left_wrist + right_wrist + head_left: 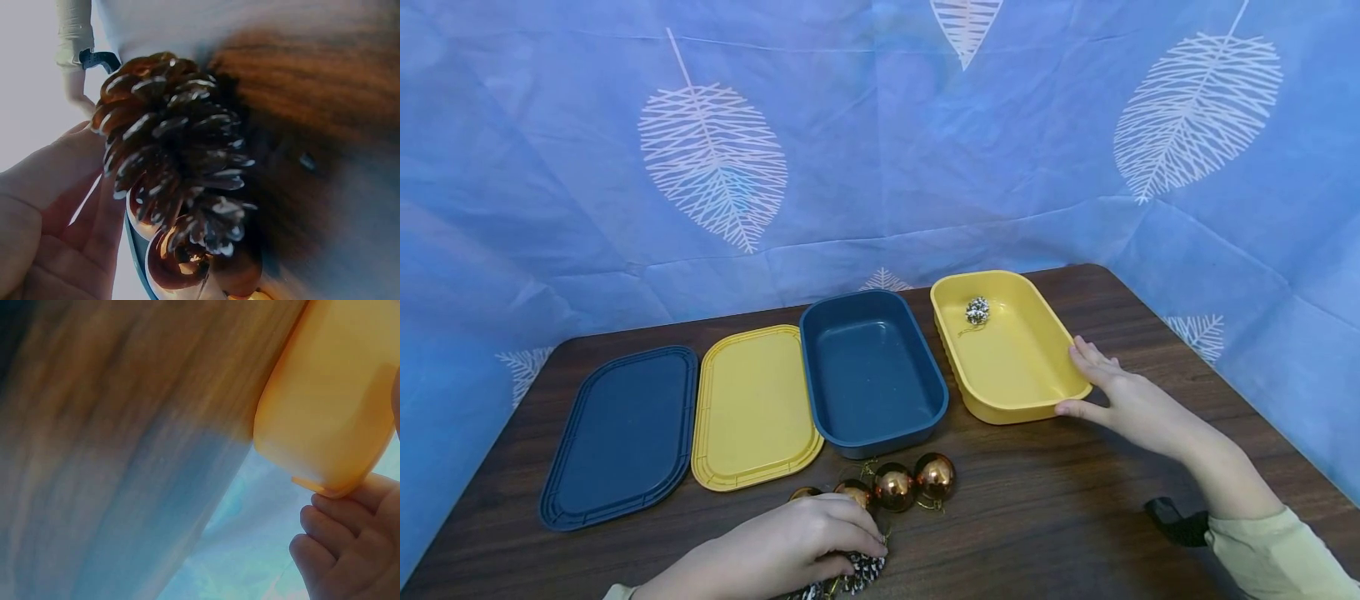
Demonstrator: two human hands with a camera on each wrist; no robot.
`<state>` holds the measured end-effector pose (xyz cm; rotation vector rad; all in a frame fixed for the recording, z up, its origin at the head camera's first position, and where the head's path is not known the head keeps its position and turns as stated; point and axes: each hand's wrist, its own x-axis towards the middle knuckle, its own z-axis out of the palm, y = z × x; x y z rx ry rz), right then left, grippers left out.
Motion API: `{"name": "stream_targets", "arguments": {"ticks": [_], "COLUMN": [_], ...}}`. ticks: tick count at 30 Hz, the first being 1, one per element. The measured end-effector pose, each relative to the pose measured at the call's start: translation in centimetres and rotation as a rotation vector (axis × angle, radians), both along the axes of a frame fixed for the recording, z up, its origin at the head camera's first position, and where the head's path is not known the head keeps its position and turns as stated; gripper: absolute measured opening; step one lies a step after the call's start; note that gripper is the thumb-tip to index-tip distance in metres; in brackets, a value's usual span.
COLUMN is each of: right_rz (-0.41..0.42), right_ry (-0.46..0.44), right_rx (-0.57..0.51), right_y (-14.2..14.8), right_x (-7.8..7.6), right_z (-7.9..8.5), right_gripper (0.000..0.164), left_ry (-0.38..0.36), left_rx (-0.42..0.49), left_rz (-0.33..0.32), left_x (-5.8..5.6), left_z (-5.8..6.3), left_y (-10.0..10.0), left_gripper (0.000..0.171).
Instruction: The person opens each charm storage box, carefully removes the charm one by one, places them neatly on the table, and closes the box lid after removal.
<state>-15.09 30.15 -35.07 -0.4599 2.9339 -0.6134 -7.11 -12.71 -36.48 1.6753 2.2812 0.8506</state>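
Observation:
My left hand point(790, 542) is low in the head view, thumb and fingers around a snow-tipped pine cone point(867, 570). Up close in the left wrist view, the brown pine cone point(169, 144) has pale scale tips, with the fingers along its left side. Another cone point(808, 592) shows partly under the hand. Several shiny copper balls point(936, 477) lie just beyond it, some partly covered by the hand. My right hand point(1138, 408) rests at the near right corner of a yellow container point(1015, 367), fingers along its side and thumb at its front wall. A small frosted cone point(977, 311) lies inside.
A dark blue container point(876, 375) stands left of the yellow one. Farther left lie a yellow lid point(756, 408) and a dark blue lid point(625, 433). The wooden table point(1015, 508) backs onto a blue leaf-patterned cloth point(880, 150). A black strap point(1176, 523) is by the right wrist.

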Motion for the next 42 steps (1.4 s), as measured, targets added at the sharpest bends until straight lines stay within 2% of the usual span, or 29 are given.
{"name": "stream_targets", "arguments": {"ticks": [3,6,11,14,20,23,26,30,34,42], "right_rz": [0.002,0.003,0.006,0.004,0.005,0.004,0.004,0.004,0.003,0.004], "right_ry": [-0.001,-0.003,0.000,0.002,0.009,0.008,0.000,-0.007,-0.004,0.001], "right_rx": [-0.002,-0.003,-0.007,-0.006,-0.006,-0.010,-0.019,-0.021,-0.019,-0.017], "right_y": [0.0,0.0,-0.1,0.0,-0.1,0.0,0.0,0.0,0.0,0.0], "right_x": [0.0,-0.1,-0.1,-0.1,-0.1,-0.1,0.0,0.1,0.2,0.2], "right_z": [0.0,0.0,0.1,0.2,0.1,0.0,0.0,-0.1,-0.1,0.0], "right_gripper": [0.099,0.099,0.098,0.099,0.098,0.098,0.098,0.098,0.098,0.097], "left_ry": [-0.004,0.025,0.141,0.161,0.135,0.119,0.096,0.111,0.121,0.054], "left_rx": [-0.004,-0.004,0.030,0.060,0.089,0.094,0.076,0.058,0.065,0.051], "left_rz": [0.003,0.022,0.078,0.113,0.206,0.247,0.277,0.283,0.310,0.389], "left_x": [0.0,-0.1,-0.9,-2.0,-4.3,-5.6,-7.2,-9.5,-11.8,-15.8], "left_z": [0.2,0.9,3.2,4.9,7.0,7.6,7.7,7.7,8.4,9.5], "left_y": [0.0,-0.1,-0.2,-0.1,-0.1,0.2,0.8,2.1,3.8,7.1], "left_gripper": [0.029,0.028,0.027,0.026,0.024,0.023,0.020,0.018,0.017,0.017]}}
